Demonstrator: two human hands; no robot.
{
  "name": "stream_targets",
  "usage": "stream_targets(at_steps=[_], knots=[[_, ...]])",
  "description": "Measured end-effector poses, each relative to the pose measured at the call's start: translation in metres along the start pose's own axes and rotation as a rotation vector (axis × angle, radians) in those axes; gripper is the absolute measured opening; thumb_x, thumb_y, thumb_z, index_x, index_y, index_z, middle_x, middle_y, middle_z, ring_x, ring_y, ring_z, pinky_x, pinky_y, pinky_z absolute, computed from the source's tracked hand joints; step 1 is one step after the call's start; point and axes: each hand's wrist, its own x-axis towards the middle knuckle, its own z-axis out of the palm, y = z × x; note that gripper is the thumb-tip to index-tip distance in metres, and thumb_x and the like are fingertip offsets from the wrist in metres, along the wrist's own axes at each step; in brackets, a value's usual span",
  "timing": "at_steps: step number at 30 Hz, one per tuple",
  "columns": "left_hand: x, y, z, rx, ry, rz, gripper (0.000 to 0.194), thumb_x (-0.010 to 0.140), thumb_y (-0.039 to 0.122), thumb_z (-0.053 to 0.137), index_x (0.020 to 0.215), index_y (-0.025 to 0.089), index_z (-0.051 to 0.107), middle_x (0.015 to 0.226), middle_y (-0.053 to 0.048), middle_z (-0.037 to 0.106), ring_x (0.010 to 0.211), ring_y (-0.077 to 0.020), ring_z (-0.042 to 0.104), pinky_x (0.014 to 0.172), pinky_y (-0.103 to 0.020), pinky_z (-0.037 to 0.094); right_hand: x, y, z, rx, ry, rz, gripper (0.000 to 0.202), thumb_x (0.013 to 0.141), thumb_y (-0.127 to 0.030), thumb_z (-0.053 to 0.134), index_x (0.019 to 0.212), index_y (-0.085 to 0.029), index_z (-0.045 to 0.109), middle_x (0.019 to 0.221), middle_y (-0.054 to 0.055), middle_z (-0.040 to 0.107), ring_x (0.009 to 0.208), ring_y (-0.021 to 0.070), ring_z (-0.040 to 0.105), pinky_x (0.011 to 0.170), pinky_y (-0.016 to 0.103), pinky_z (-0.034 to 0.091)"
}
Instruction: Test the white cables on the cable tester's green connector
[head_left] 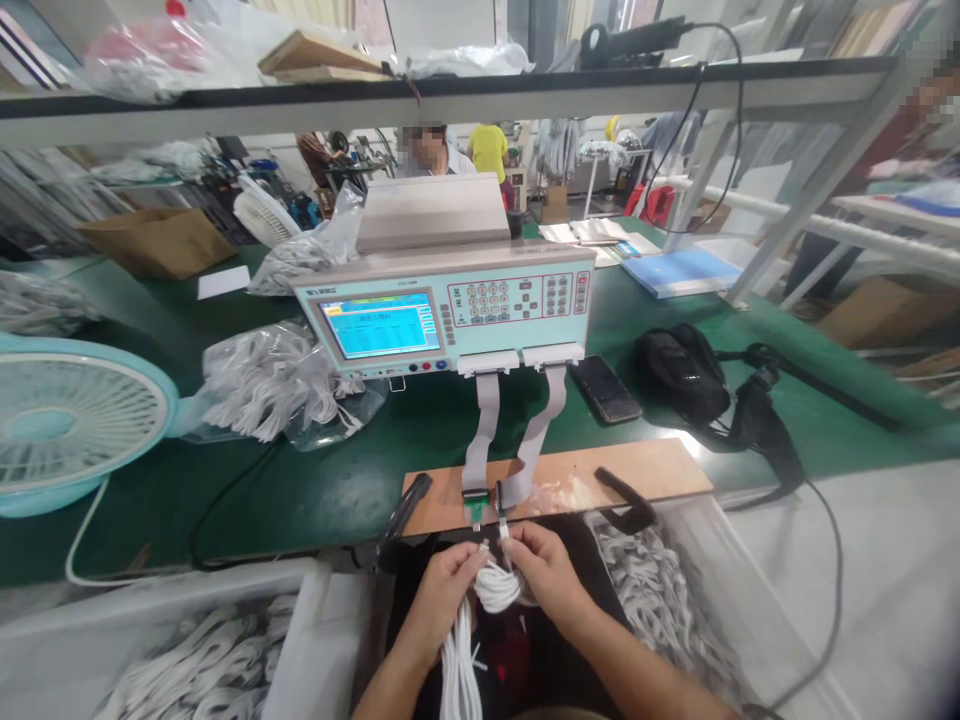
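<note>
My left hand (448,582) is closed in a pinch around one end of a white cable (497,590), and its small metal-tipped plug points up. The cable is coiled into a bundle between my hands. A second stretch of bundled white cable (460,670) hangs below my left hand. My right hand (546,568) pinches the cable's other white plug (504,530), which is up against the right ribbon-cable connector; how far it is seated I cannot tell. Just beyond my left fingers is a small green circuit board (476,510) with a metal connector.
A tester (517,310) with a lit screen (386,325) feeds two grey ribbon cables (484,430) to a wooden board (645,475). Bins of white cables (202,660) flank me. A fan (75,425), bagged cables (259,380), phone (606,390) and black bag (682,370) lie around.
</note>
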Motion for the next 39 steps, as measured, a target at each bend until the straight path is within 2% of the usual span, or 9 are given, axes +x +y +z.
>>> stream_targets(at_steps=[3, 6, 11, 16, 22, 29, 35, 39], knots=[[0.001, 0.003, -0.003, 0.105, -0.010, 0.062, 0.028, 0.073, 0.042, 0.064, 0.067, 0.014, 0.064, 0.044, 0.006, 0.047, 0.037, -0.0066, 0.037, 0.038, -0.018, 0.028, 0.001, -0.005, 0.007, 0.134, 0.031, 0.108, 0.028, 0.070, -0.041, 0.063, 0.059, -0.017, 0.054, 0.052, -0.004, 0.048, 0.046, 0.0086, 0.037, 0.049, 0.024, 0.030], [0.004, -0.002, -0.003, 0.141, 0.088, 0.135, 0.028, 0.074, 0.040, 0.062, 0.063, 0.014, 0.062, 0.046, 0.006, 0.047, 0.041, -0.0076, 0.038, 0.043, -0.019, 0.031, 0.001, -0.009, 0.009, 0.141, 0.066, 0.104, 0.031, 0.069, -0.044, 0.064, 0.059, -0.017, 0.055, 0.051, -0.004, 0.048, 0.047, 0.0084, 0.037, 0.049, 0.023, 0.030], [0.011, -0.015, 0.001, 0.118, 0.217, 0.290, 0.028, 0.077, 0.037, 0.059, 0.060, 0.014, 0.059, 0.057, 0.003, 0.052, 0.056, -0.0107, 0.044, 0.054, -0.019, 0.036, 0.004, -0.010, 0.004, 0.074, 0.009, 0.083, 0.036, 0.065, -0.049, 0.067, 0.059, -0.016, 0.055, 0.050, -0.003, 0.050, 0.047, 0.0092, 0.040, 0.050, 0.024, 0.032], [0.014, -0.023, 0.006, 0.023, 0.280, 0.284, 0.026, 0.076, 0.038, 0.061, 0.068, 0.013, 0.064, 0.060, 0.002, 0.054, 0.059, -0.0115, 0.046, 0.056, -0.020, 0.036, 0.006, -0.008, 0.002, 0.086, 0.014, 0.091, 0.038, 0.064, -0.051, 0.068, 0.058, -0.016, 0.056, 0.050, -0.003, 0.052, 0.047, 0.0095, 0.041, 0.051, 0.024, 0.033], [0.012, -0.027, 0.011, -0.017, 0.261, 0.258, 0.028, 0.078, 0.040, 0.060, 0.076, 0.013, 0.067, 0.062, 0.001, 0.055, 0.063, -0.0121, 0.047, 0.058, -0.020, 0.038, 0.004, -0.008, 0.005, 0.132, -0.005, 0.098, 0.034, 0.067, -0.048, 0.069, 0.066, -0.015, 0.063, 0.058, -0.001, 0.057, 0.054, 0.0111, 0.046, 0.056, 0.024, 0.036], [0.017, -0.029, 0.013, -0.023, 0.295, 0.255, 0.035, 0.076, 0.044, 0.060, 0.063, 0.012, 0.058, 0.057, 0.002, 0.049, 0.056, -0.0107, 0.041, 0.052, -0.021, 0.036, 0.003, -0.009, 0.008, 0.143, -0.030, 0.087, 0.038, 0.066, -0.051, 0.070, 0.073, -0.013, 0.067, 0.064, 0.002, 0.061, 0.059, 0.0139, 0.050, 0.059, 0.025, 0.039], [0.018, -0.018, 0.015, 0.045, 0.261, 0.310, 0.040, 0.077, 0.049, 0.055, 0.062, 0.012, 0.057, 0.056, 0.001, 0.047, 0.055, -0.0110, 0.039, 0.051, -0.021, 0.033, 0.006, 0.001, 0.005, 0.106, -0.030, 0.041, 0.037, 0.069, -0.052, 0.067, 0.070, -0.014, 0.066, 0.063, 0.001, 0.060, 0.060, 0.0146, 0.049, 0.058, 0.025, 0.039], [0.021, -0.011, 0.014, 0.077, 0.228, 0.332, 0.044, 0.073, 0.055, 0.056, 0.057, 0.015, 0.051, 0.054, 0.002, 0.044, 0.055, -0.0115, 0.037, 0.051, -0.022, 0.032, 0.008, 0.005, 0.003, 0.056, -0.013, 0.026, 0.040, 0.067, -0.054, 0.066, 0.067, -0.014, 0.065, 0.056, -0.001, 0.053, 0.053, 0.0123, 0.042, 0.052, 0.024, 0.034]])
